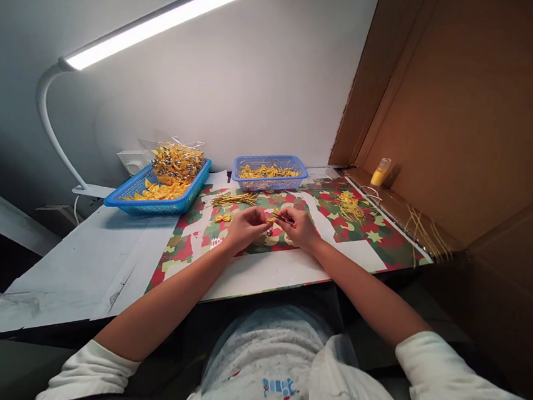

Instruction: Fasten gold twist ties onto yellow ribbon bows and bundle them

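My left hand (247,227) is closed in a pinch at one end of a small yellow bow (273,218) above the table. Thin dark tweezers (283,218) are gripped in my right hand (302,228), their tips at the bow. Just below, between the two hands, is a small shiny bell-like bead (269,232); whether it is attached to the bow I cannot tell. Loose yellow bows (222,218) lie left of my left hand. Behind it rests a bundle of golden cords (234,199).
A blue basket (153,206) at left holds yellow bows and a bag of finished-looking pieces. Another basket (268,182) stands at the back. Corded bows (351,206) lie at right, near a yellow-filled bottle (381,172) and cords (426,231). A lamp (165,20) hangs over the left.
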Tool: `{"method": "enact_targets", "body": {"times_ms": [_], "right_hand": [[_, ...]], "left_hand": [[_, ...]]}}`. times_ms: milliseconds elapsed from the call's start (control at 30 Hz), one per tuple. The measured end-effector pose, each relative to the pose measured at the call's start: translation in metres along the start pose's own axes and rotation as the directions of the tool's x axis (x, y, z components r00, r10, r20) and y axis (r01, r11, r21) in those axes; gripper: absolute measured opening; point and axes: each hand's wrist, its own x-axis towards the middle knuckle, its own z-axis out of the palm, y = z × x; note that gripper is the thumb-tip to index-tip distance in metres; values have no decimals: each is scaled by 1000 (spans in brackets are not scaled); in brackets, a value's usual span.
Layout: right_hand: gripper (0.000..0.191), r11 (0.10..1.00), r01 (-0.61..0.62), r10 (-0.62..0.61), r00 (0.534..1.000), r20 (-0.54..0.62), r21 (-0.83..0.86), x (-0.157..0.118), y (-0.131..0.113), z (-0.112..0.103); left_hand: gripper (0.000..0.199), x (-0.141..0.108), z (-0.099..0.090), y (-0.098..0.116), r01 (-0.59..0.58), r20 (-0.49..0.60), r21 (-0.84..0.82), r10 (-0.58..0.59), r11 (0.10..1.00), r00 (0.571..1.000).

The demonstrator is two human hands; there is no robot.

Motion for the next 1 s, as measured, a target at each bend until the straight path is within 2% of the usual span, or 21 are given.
{"method": "enact_targets", "body": {"times_ms": [100, 233, 300, 400, 500, 600, 767, 1000], "right_hand": [[39, 972, -125, 118, 992, 44, 200, 2, -5, 2], [52, 856, -326, 284, 945, 162, 402, 5, -11, 0], [54, 822, -353, 314, 935, 162, 447, 6, -13, -2], [51, 865, -284, 274, 958, 85, 414, 5, -17, -4], [42, 942, -186, 192, 981, 5, 280, 1, -21, -3], [35, 982, -112, 119, 992, -35, 154, -2, -22, -1], [30, 995, -79, 82, 995, -63, 63, -1, -16, -1], [36, 1000, -27, 26, 996, -85, -9, -1, -13, 0]], "left_hand": [[40, 1, 0, 1, 51, 25, -54, -49, 997, 998], [43, 1, 0, 3, 99, 34, -115, -96, 988, 995], [43, 1, 0, 3, 118, 28, -126, -115, 985, 993], [43, 1, -1, 3, 124, 31, -126, -122, 984, 992], [42, 1, -2, 2, 117, 26, -132, -115, 984, 993], [42, 0, -2, 1, 101, 34, -127, -97, 987, 995], [40, 0, -1, 0, 44, 24, -95, -42, 995, 999], [36, -1, -1, 0, -4, 20, -61, 5, 998, 1000]]}}
